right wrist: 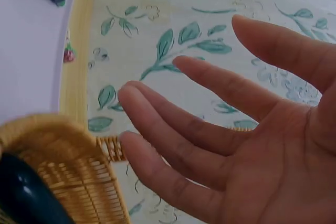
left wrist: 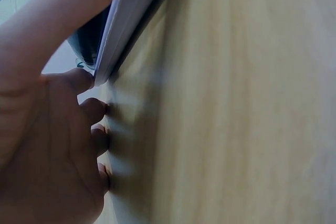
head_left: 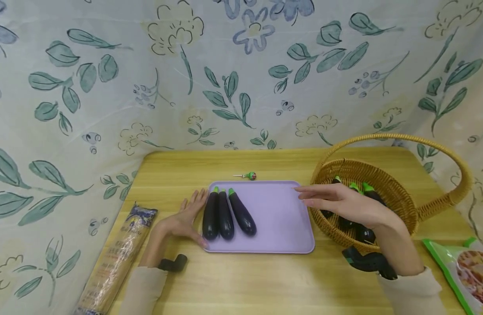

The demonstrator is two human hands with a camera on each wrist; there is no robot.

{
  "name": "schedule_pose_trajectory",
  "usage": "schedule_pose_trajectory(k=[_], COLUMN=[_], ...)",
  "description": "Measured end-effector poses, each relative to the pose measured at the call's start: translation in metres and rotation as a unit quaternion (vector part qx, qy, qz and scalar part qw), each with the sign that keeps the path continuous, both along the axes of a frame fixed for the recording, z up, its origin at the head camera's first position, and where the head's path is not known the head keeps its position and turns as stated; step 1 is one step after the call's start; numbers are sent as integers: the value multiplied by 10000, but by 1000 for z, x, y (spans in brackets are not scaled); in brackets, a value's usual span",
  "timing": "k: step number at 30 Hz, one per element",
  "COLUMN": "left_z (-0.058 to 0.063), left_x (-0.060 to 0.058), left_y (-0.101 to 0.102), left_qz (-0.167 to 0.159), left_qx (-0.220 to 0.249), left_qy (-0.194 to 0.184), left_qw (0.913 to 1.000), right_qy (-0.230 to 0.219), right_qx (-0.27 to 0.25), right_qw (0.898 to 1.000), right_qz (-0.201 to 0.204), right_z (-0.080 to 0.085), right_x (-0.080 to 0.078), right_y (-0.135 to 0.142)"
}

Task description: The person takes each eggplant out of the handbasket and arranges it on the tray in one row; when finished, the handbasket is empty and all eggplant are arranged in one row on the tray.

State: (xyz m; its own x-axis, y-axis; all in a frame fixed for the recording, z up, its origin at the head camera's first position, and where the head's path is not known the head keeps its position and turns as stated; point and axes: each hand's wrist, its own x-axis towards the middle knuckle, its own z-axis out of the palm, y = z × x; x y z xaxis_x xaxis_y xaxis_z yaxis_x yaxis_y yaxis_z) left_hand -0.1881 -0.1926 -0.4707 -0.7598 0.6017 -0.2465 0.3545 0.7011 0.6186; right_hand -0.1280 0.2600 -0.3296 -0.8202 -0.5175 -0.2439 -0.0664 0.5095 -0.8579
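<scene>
Left hand: fingers and thumb are spread wide along the left rim of the lilac tray (head_left: 282,218), which is touched; the hand (head_left: 183,220) is placed just beside the eggplants.
Right hand: fingers are extended and the thumb is held apart, so the hand (head_left: 343,203) is kept wide, raised near the tray's right edge and the basket.
Three eggplants (head_left: 225,215): laid on the tray's left half, green caps pointed to the far rim, the rightmost one slanted.
Wicker basket (head_left: 331,234): set right of the tray; more eggplants (head_left: 368,234) are contained in it, partly hidden by the right hand.
Lollipop (head_left: 251,176): laid on the desk (head_left: 265,284) just behind the tray.
Desk sides: a long clear-wrapped pack (head_left: 115,262) is seen at left, a green-edged bag (head_left: 475,271) at right.
</scene>
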Motion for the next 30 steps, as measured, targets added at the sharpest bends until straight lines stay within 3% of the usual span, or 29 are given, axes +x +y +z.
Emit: schedule_pose_trajectory(k=[7, 12, 19, 30], left_z=[1, 0, 0, -3], left_x=[0, 0, 0, 2], left_y=[0, 1, 2, 0], left_qz=[20, 27, 33, -6], left_qx=[-1, 9, -9, -20], left_qy=[-20, -23, -22, 30], left_qw=[10000, 10000, 10000, 10000], right_qy=[497, 405, 108, -542], right_qx=[199, 415, 890, 671], right_qw=[9973, 9956, 9919, 9935], right_qz=[-496, -731, -903, -736], right_z=[-5, -14, -26, -46], right_x=[-13, -32, -52, -72], right_y=[72, 101, 110, 110])
